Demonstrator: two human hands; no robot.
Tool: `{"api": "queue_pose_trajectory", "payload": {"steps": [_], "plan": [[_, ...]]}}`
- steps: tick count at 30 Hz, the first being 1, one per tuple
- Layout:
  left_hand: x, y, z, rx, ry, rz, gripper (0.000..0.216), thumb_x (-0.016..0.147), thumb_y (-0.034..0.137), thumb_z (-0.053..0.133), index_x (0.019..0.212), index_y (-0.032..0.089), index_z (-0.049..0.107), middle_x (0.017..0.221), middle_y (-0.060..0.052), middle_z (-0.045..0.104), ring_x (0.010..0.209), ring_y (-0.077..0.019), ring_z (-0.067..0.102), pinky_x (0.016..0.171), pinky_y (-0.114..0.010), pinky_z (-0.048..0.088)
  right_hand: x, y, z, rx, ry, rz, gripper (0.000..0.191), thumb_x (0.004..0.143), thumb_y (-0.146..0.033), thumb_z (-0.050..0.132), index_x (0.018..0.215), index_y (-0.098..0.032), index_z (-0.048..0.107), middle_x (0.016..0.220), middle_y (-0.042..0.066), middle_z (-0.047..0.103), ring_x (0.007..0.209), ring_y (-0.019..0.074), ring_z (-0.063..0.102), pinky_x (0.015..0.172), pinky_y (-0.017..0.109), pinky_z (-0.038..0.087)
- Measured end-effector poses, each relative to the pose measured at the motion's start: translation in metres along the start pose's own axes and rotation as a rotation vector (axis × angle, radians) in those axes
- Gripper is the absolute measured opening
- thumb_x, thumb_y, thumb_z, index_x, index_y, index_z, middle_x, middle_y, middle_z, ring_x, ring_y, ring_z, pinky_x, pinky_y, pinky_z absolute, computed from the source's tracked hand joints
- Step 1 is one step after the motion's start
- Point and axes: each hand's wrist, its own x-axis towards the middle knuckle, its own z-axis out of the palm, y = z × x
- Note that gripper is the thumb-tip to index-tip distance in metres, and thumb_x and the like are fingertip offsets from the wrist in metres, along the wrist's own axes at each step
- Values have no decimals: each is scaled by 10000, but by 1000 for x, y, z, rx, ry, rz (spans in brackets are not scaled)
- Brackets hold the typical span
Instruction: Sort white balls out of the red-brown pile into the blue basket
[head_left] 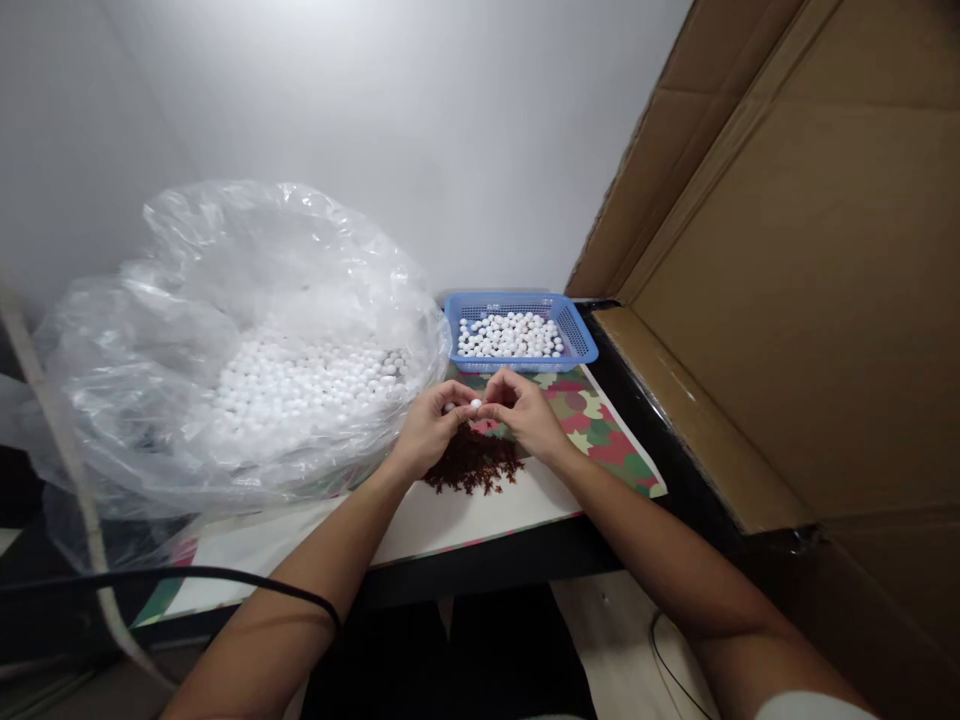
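A small white ball (476,404) is held at the fingertips where my two hands meet. My left hand (431,425) pinches it from the left, and a second white ball (449,407) shows between its thumb and fingers. From the right, the thumb and forefinger of my right hand (529,412) close on the same ball; any tiny piece between them is too small to make out. Just below both hands lies a pile of small reddish-brown, star-like pieces (476,462), partly hidden by my left hand.
Left stands a large clear plastic bag (300,240) full of white balls (292,390). Behind my hands is a blue basket (581,345) holding more balls (510,336). A patterned sheet (600,430) covers the table. Cardboard (810,280) rises at right; a black cable (187,573) crosses my left forearm.
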Motion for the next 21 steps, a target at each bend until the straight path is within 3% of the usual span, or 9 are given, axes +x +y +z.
{"api": "queue_pose_trajectory", "payload": {"steps": [7, 13, 21], "plan": [[0, 6, -2, 28, 3, 20, 177, 800, 328, 624, 859, 162, 637, 767, -11, 652, 693, -132, 563, 644, -246, 425, 0, -1, -2, 42, -94, 19, 171, 757, -301, 701, 740, -185, 575, 655, -31, 566, 561, 112, 491, 548, 236, 389], [0, 5, -2, -16, 44, -19, 221, 788, 368, 639, 873, 164, 629, 708, -3, 625, 631, -123, 533, 587, -236, 404, -3, -6, -4, -155, -20, -76, 108, 823, -293, 642, 791, -192, 622, 646, -27, 578, 537, 107, 483, 529, 236, 372], [-2, 7, -1, 100, 62, 50, 148, 788, 310, 641, 831, 170, 660, 777, -8, 670, 713, -143, 568, 670, -252, 413, -2, -3, -2, -122, -34, -42, 158, 836, -324, 621, 761, -189, 589, 602, -35, 549, 508, 104, 471, 503, 229, 362]]}}
